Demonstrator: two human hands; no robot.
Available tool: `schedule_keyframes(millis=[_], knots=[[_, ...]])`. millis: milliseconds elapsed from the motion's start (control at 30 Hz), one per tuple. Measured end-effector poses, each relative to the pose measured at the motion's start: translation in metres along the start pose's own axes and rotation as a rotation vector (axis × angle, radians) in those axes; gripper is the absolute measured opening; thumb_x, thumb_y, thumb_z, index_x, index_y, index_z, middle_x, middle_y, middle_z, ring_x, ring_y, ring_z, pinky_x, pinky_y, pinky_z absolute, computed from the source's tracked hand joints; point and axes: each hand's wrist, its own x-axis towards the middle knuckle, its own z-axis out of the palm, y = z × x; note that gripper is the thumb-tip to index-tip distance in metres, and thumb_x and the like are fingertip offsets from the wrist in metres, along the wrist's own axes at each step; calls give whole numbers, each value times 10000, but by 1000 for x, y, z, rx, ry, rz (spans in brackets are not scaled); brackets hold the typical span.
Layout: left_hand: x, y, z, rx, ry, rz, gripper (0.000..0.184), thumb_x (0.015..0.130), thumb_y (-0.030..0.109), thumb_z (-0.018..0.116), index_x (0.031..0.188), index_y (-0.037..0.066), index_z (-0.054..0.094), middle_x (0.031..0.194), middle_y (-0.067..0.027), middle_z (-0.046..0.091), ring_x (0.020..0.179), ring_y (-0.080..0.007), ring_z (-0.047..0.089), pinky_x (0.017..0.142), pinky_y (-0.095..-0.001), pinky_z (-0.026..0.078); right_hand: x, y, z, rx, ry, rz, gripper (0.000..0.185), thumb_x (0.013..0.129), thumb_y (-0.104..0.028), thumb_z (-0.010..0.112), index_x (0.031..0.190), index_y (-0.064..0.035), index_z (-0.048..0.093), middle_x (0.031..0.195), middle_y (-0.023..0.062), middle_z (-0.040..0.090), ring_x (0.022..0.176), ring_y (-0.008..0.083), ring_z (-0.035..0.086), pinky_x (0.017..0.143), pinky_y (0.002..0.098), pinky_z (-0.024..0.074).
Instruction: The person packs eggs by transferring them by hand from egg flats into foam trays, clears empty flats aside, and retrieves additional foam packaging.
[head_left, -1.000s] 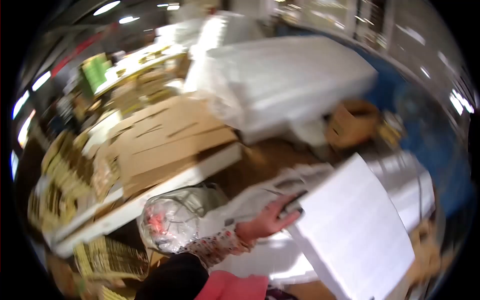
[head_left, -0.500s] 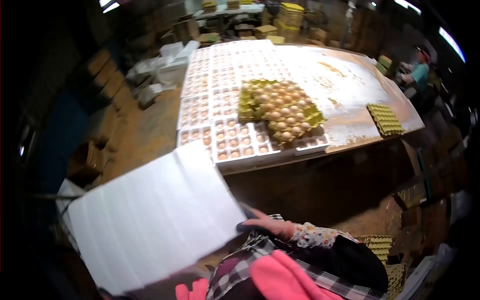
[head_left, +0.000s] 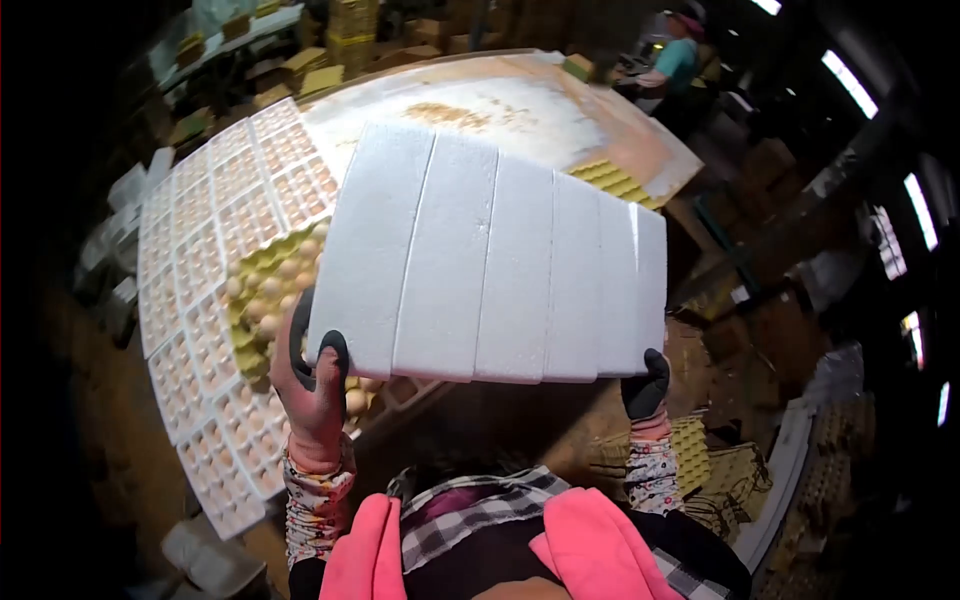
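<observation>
A stack of several white foam slabs pressed face to face is held up in front of me, above the near side of the table. My left hand, in a dark-palmed glove, grips its lower left corner with the thumb on the near face. At the lower right corner, my right hand closes round the edge; most of its fingers are hidden. Behind my left hand sit yellow egg trays full of eggs, partly covered by the slabs. White foam egg trays, their cells filled with eggs, spread across the table's left side.
A yellow egg tray lies on the right part of the pale tabletop. Beyond it stands a person in a teal top. More yellow trays are piled low at my right. White foam pieces lie at lower left.
My view has turned right. The foam stack has swung from the lower left to the front of the table. Both hands now show at its lower corners; earlier only the right hand was clear.
</observation>
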Motion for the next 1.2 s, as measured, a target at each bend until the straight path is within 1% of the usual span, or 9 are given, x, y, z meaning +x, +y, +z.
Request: schedule_keyframes(millis=[67, 267, 400, 600, 733, 833, 867, 967, 1200], knots=[[34, -28, 45, -49, -86, -47, 557, 862, 260, 595, 1290, -72, 466, 1246, -183, 555, 1137, -255, 534, 955, -353, 413, 35, -9, -32, -164, 58, -127, 370, 841, -219, 573, 1177, -63, 559, 1172, 55, 576, 1074, 226, 529, 931, 393, 429], [108, -81, 145, 96, -399, -20, 440, 923, 96, 458, 1350, -6, 425, 1315, -202, 491, 1200, -321, 484, 1009, -369, 381, 156, -34, -38, -264, 5, -187, 387, 876, -200, 529, 1220, -25, 546, 1173, 86, 585, 1079, 237, 541, 957, 363, 416], [121, -161, 192, -14, -335, -221, 450, 916, 70, 468, 1357, -4, 422, 1322, -185, 494, 1224, -300, 472, 1029, -359, 367, 269, -40, 12, -876, -223, -294, 290, 916, -198, 482, 1094, -2, 601, 1080, 103, 619, 1034, 221, 556, 939, 328, 414], [111, -226, 287, 308, -189, -346, 875, 723, 266, 776, 1422, 62, 292, 1367, -169, 404, 1299, -318, 382, 1060, -386, 339, 496, -12, 38, -1325, -623, -418, 242, 929, -175, 508, 1054, 18, 583, 975, 75, 593, 924, 205, 550, 861, 324, 439], [109, -221, 298, 325, -111, -418, 836, 764, 238, 750, 1444, 95, 286, 1334, -127, 447, 1231, -267, 451, 1022, -368, 387, 573, -22, 68, -834, -489, -103, 272, 910, -100, 537, 1127, 59, 574, 1075, 74, 587, 973, 159, 539, 864, 288, 447], [79, -243, 275, -318, 197, -684, 720, 806, 112, 704, 1433, 79, 353, 1230, -35, 535, 1046, -122, 525, 866, -240, 462, 564, -28, 138, -754, -565, -477, 397, 862, -50, 593, 1238, 56, 518, 1258, 106, 518, 1122, 199, 504, 946, 309, 428], [59, -257, 266, -331, 340, -665, 648, 804, 123, 680, 1394, 95, 414, 1225, -89, 527, 1063, -190, 527, 886, -309, 456, 543, -23, 179, -703, -608, -551, 439, 844, -43, 614, 1258, 54, 504, 1295, 122, 500, 1158, 227, 495, 980, 325, 411], [45, -224, 267, 856, 352, -613, 529, 779, 102, 578, 1299, 110, 487, 1315, -234, 387, 1215, -423, 374, 1035, -471, 317, 490, 27, 304, -946, -915, -862, 515, 790, -147, 696, 1236, 41, 518, 1312, 202, 484, 1216, 326, 459, 1023, 384, 360], [9, -130, 294, 936, 107, -454, 496, 820, 233, 615, 1294, 135, 507, 1323, -205, 403, 1234, -388, 379, 1057, -477, 297, 368, 303, 433, -1761, -1249, -842, 690, 766, -563, 580, 1270, -95, 534, 1355, 232, 436, 1186, 431, 455, 993, 484, 366]])
